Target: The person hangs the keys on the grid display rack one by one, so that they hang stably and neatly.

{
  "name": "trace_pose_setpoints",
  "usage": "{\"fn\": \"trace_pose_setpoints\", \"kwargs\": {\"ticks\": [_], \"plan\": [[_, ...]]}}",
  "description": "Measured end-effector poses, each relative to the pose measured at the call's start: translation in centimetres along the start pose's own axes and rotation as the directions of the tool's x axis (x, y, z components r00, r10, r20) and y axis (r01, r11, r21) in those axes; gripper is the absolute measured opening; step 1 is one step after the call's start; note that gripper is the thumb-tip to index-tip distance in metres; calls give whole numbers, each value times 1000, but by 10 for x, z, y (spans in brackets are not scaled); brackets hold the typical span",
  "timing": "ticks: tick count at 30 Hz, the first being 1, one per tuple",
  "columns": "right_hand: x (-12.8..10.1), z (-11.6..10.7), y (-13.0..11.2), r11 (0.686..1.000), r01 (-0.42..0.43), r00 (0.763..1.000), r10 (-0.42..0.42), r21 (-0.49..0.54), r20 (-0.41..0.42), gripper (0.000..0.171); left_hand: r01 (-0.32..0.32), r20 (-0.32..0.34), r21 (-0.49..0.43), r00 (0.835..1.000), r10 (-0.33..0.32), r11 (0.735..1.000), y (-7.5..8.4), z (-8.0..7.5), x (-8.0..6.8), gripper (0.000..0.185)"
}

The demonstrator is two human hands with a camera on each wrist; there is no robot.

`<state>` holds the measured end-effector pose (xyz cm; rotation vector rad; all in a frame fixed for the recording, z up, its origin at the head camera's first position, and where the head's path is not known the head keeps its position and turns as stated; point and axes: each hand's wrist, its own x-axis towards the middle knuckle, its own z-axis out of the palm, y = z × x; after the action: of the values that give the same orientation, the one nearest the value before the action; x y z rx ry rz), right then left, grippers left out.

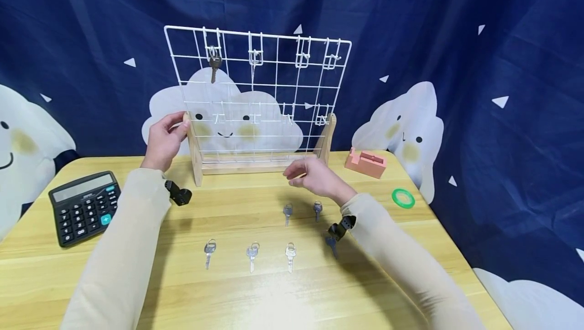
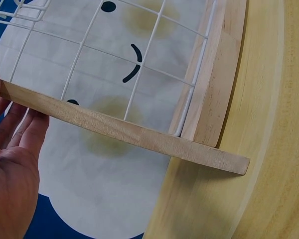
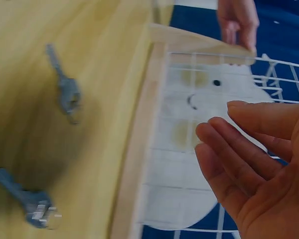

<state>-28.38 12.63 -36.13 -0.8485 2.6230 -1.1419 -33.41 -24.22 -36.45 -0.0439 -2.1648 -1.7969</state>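
Touching the left hand (image 1: 165,136), the rack (image 1: 276,85) seems just beyond the right hand (image 1: 316,175).

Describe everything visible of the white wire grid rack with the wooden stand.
A rectangular white wire grid, apparently coated metal, sits between two pale wooden uprights joined by a pale wooden base bar. It stands toward the back of the light wood-grain table. White wire hooks form two rows of four. A dark metal key hangs from the top row's leftmost hook; whether the next holds anything is unclear. The person's left hand grips the left upright near its top.
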Motion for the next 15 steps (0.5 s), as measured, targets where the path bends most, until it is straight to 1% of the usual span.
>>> {"fn": "trace_pose_setpoints", "kwargs": {"ticks": [8,11,15], "plan": [[-8,19,21,998,-53,995,56,-39,85,22,10,-3,17,1000,-10,1000,1,0,0,47],[-9,25,27,994,-69,991,78,-80,112,24,13,-2,15,1000,-13,1000,1,0,0,47],[-9,32,33,984,-74,985,97,-159,142,26,14,2,11,1000,-14,1000,2,0,-1,47]]}}
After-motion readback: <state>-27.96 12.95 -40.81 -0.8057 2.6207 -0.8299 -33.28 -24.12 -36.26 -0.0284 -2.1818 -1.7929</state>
